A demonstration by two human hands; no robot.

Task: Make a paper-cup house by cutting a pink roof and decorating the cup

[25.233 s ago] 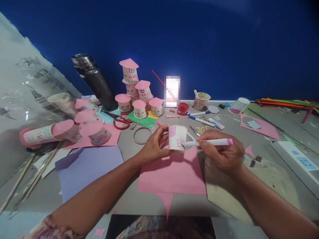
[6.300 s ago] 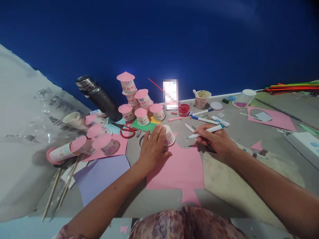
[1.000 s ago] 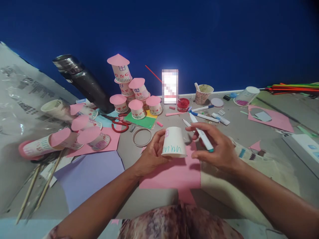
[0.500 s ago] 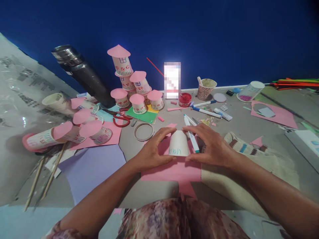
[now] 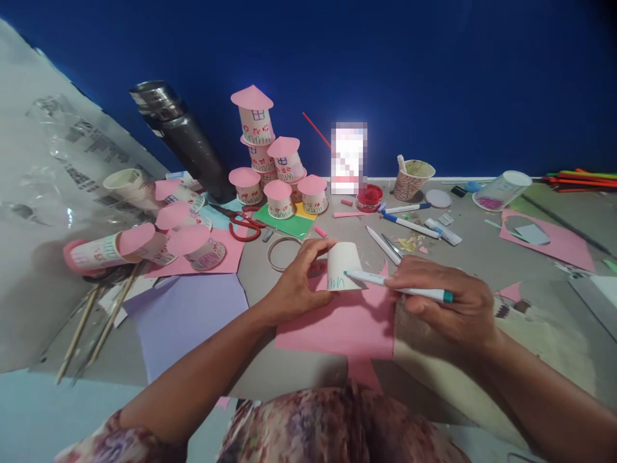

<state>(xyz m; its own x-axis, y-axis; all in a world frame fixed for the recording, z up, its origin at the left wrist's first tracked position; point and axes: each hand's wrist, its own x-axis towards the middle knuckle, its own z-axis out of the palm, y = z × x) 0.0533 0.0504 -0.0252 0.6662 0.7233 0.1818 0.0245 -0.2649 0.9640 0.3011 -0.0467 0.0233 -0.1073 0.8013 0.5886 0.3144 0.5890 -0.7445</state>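
White paper cup (image 5: 343,262): here it is, upside down above the pink sheet (image 5: 332,325), wide rim low, teal squiggles along the lower wall; whether it touches the sheet, I can't tell.
Left hand (image 5: 297,283): half-curled round the cup's left side, fingers up by the narrow end, thumb down near the rim.
Right hand (image 5: 446,297): closed in a writing pinch on the teal marker (image 5: 428,294), tip at the wall, right beside the squiggles.
Cup's feel: looks feather-light and thin; a hard squeeze would likely dent it, so gentle does it.
Best hold: narrow end and rim, I'd say, the stiffest parts, with fingers off ink that might smear.
Marker's feel: slim, stiff, probably smooth; the barrel is the place to pinch.
Far side: scissors (image 5: 245,229) and tape ring (image 5: 271,258) sit left of centre, a pale pen (image 5: 383,246) just beyond the marker.
Turning room: best over the flat sheet and toward the person, where a strip of grey table (image 5: 313,373) shows; beige cloth (image 5: 448,373) lies under the right forearm.
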